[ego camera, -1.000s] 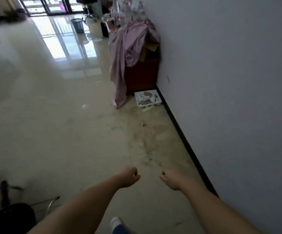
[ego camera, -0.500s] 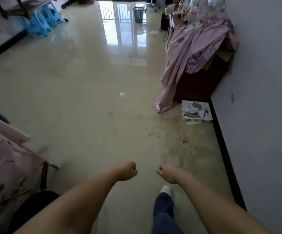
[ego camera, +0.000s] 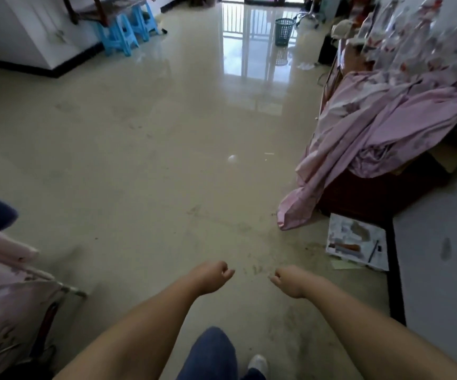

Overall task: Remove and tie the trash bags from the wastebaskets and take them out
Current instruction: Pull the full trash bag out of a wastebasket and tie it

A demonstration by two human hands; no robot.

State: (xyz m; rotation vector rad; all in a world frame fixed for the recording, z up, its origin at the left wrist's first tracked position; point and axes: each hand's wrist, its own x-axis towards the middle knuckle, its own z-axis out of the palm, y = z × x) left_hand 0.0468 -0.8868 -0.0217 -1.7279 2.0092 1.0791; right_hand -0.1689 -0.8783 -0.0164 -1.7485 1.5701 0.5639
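A teal mesh wastebasket [ego camera: 284, 31] stands far ahead on the glossy floor, near the bright balcony doors. Whether a bag lines it is too small to tell. My left hand [ego camera: 210, 277] and my right hand [ego camera: 290, 281] are both stretched out in front of me, low over the floor and a short gap apart. The fingers of each are curled into a loose fist with nothing in them. The basket is several steps beyond both hands.
A dark red cabinet [ego camera: 380, 196] draped in pink cloth [ego camera: 380, 133] lines the right wall, with a white tray [ego camera: 357, 242] on the floor. Pink bedding on a rack [ego camera: 8, 305] is at my left. Blue stools [ego camera: 123, 31] stand far left. A small white scrap [ego camera: 232, 158] lies mid-floor.
The view has swung left and moved forward along the room, so the cabinet and wastebasket are nearer. Both hands stay curled and empty in front of me.
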